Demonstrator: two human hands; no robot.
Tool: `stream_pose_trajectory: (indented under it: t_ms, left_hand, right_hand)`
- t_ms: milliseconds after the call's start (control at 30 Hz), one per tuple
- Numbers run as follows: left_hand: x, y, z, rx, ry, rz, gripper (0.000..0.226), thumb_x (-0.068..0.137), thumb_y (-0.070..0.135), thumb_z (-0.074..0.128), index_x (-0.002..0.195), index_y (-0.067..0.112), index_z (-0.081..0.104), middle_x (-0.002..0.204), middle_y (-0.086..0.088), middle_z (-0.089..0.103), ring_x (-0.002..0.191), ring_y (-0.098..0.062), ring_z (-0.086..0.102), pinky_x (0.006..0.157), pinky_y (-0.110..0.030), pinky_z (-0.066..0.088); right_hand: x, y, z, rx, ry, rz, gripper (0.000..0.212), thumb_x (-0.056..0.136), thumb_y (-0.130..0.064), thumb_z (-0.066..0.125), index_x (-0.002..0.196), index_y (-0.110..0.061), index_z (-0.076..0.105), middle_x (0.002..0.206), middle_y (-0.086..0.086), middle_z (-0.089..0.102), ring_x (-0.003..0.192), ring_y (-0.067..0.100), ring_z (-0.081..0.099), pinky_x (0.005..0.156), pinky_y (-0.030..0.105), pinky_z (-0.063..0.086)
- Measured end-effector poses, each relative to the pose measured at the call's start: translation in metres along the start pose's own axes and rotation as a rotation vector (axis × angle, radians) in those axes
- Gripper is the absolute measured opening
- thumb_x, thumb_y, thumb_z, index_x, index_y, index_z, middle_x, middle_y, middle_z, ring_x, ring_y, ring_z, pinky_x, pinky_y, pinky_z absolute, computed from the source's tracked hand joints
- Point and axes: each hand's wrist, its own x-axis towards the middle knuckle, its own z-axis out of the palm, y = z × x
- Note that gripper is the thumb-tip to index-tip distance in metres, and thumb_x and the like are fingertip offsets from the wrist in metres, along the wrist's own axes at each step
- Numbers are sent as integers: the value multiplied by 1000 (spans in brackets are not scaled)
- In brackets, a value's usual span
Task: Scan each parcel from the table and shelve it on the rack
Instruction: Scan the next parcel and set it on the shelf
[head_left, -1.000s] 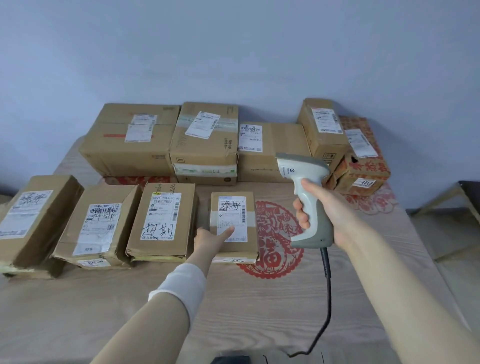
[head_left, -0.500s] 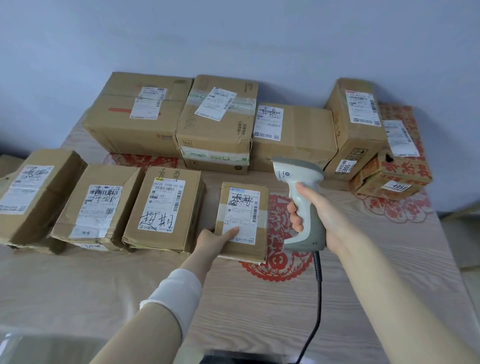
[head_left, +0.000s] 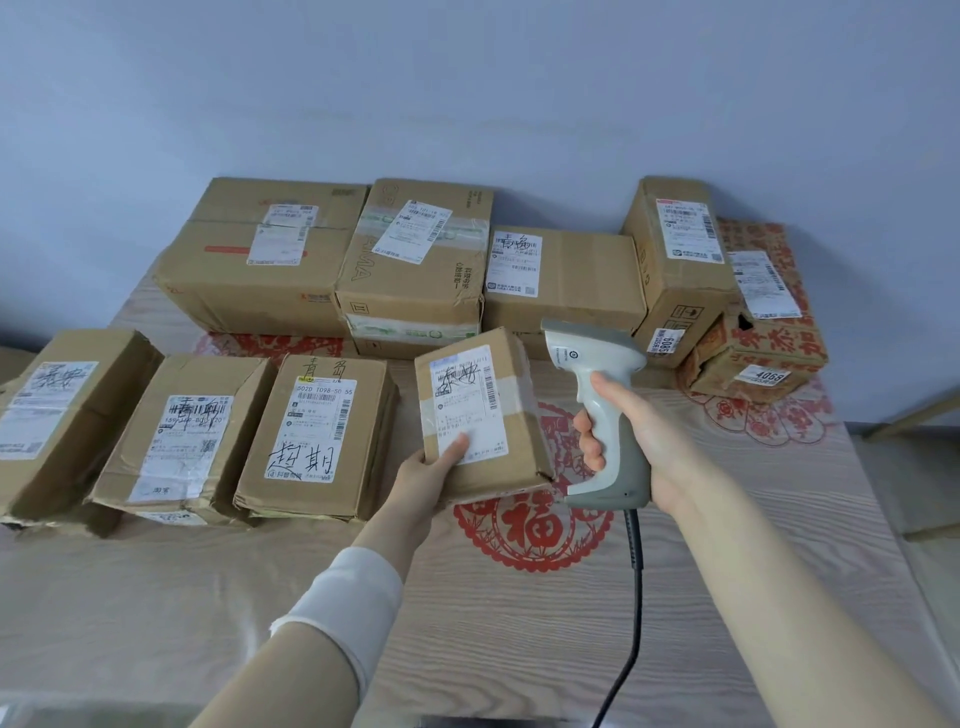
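While our left hand (head_left: 434, 470) grips the small parcel (head_left: 483, 415) by its near corner, tilted above the table (head_left: 519, 623), thumb on the label, our right hand (head_left: 639, 441) clasps the scanner (head_left: 592, 345) by its handle. Advised: turn the barcode (head_left: 488, 387) squarely toward the scanner head, thumb kept clear.

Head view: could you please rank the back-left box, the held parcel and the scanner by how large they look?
1. back-left box, largest though farthest away.
2. held parcel.
3. scanner: about as tall as the parcel but slimmer.
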Motion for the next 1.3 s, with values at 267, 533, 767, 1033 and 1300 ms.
stream_pose_trajectory:
  t_ms: [267, 533, 767, 1033, 1300]
  left_hand:
    - [-19, 8, 18, -216, -217, 40, 73, 68, 48, 71, 130, 16, 49, 121, -7, 65, 111, -25, 61, 95, -42, 51]
    - [-59, 8, 35, -277, -362, 127, 81, 68, 53, 71, 138, 25, 41, 126, -5, 63, 114, -23, 60, 101, -43, 46]
    - [-83, 14, 61, -194, -65, 327, 101, 67, 43, 81, 142, 21, 17, 130, -7, 52, 111, -23, 60, 95, -43, 50]
    - [-120, 32, 87, -84, 4, 447, 93, 76, 36, 77, 145, 17, 18, 130, -2, 49, 114, -18, 54, 99, -33, 44]
    - [-139, 61, 89, 49, 11, 635, 89, 76, 31, 77, 146, 19, 23, 133, 1, 49, 117, -16, 51, 106, -35, 40]
  right_hand:
    - [-27, -8, -5, -24, 32, -100, 33, 88, -37, 61, 72, -8, 61, 62, 9, 54, 43, 17, 44, 43, 23, 39]
    - [-67, -20, -23, -39, -56, -179, 33, 89, -35, 59, 72, -6, 60, 63, 10, 54, 42, 16, 43, 41, 24, 38]
    - [-99, -21, -49, -110, -78, -258, 31, 92, -30, 56, 106, -3, 62, 61, 7, 57, 41, 16, 45, 41, 23, 38]
    - [-128, -35, -42, -158, -62, -314, 26, 92, -30, 57, 100, -6, 65, 60, 6, 57, 42, 16, 46, 41, 24, 41]
    - [-154, -52, -27, -193, -20, -419, 25, 91, -30, 58, 91, -5, 62, 55, 5, 55, 40, 16, 47, 41, 23, 40]
